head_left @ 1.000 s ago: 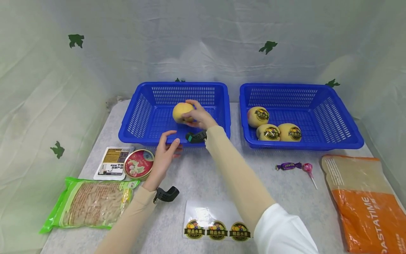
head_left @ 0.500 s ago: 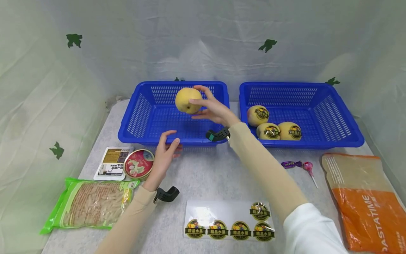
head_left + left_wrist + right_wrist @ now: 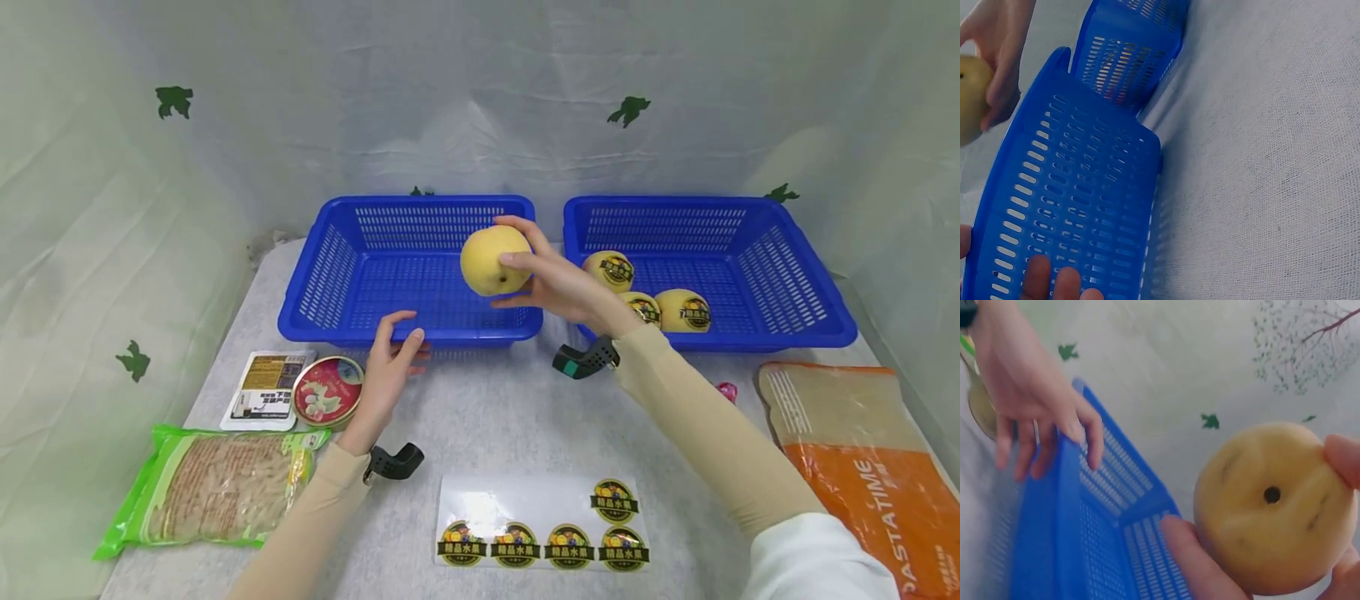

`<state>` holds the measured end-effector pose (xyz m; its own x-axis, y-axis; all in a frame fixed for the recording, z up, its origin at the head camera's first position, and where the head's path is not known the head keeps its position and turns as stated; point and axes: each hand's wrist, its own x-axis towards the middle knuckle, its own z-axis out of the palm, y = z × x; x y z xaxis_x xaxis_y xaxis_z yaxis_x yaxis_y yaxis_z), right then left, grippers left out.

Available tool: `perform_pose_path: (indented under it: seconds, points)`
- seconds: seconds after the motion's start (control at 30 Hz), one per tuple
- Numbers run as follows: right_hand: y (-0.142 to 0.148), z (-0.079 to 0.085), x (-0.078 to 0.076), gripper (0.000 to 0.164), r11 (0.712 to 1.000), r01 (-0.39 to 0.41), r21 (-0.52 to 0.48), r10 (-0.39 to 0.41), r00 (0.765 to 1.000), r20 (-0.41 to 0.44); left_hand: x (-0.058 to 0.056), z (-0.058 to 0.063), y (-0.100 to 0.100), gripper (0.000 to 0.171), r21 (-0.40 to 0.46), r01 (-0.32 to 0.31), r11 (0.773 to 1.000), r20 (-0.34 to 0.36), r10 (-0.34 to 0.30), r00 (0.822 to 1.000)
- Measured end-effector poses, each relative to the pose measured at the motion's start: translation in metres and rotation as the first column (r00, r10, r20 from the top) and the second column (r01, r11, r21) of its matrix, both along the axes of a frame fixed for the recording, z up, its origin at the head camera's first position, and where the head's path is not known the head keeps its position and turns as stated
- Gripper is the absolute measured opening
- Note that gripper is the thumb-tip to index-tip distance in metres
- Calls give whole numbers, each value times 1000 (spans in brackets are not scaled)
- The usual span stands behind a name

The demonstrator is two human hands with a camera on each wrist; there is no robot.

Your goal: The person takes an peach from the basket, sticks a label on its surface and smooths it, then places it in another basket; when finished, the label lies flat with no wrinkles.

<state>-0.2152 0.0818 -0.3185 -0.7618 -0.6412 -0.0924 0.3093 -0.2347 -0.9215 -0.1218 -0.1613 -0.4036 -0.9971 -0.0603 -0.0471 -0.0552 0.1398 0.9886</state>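
A yellow peach [image 3: 495, 260] with a dark dimple at one end is gripped in my right hand [image 3: 558, 279], thumb on the near side and fingers round it. It is held up over the right part of the left blue basket [image 3: 408, 335], and the right wrist view shows the dimple facing the camera. My left hand [image 3: 386, 367] is at that basket's front rim with relaxed fingers; in the left wrist view its fingertips [image 3: 1067, 282] overlap the outer wall. Three paler peaches [image 3: 681, 311] with round black-and-gold stickers sit in the right blue basket [image 3: 750, 342].
A glossy sticker sheet [image 3: 536, 500] with several stickers lies near the front. On the left are a green-edged bag [image 3: 225, 487], a red round tin [image 3: 327, 390] and a white packet [image 3: 267, 392]. An orange bag [image 3: 862, 475] and a pink lollipop [image 3: 726, 390] lie right.
My right hand has lifted the peach out of the left basket and carried it rightward and toward me. The left hand has stayed at the rim.
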Motion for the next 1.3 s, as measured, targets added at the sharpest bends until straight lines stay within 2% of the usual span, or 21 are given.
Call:
perform_pose_path:
  seconds: [0.3, 0.43, 0.7, 0.87, 1.1, 1.3]
  points:
    - [36, -6, 39, 49, 995, -50, -89, 54, 998, 40, 0, -2, 0, 43, -1, 14, 1000, -15, -14, 1000]
    - [50, -9, 53, 53, 990, -56, -128, 64, 996, 57, 0, -2, -1, 43, 5, 17, 1000, -20, -17, 1000]
    - [66, -22, 80, 58, 991, -111, -74, 109, 994, -29, 0, -3, -2, 41, -1, 20, 1000, -20, -20, 1000]
    - [73, -34, 97, 59, 990, -142, 5, 142, 987, -75, 0, -3, -1, 40, -15, 22, 1000, -22, -22, 1000]
    - [80, -54, 111, 60, 979, -202, -2, 201, 978, -59, 1, -2, 0, 41, -10, 15, 1000, -31, -15, 999]
    - [79, -68, 118, 61, 982, -160, 102, 169, 981, -91, 0, -1, 0, 40, 9, 8, 1000, -17, -8, 1000]
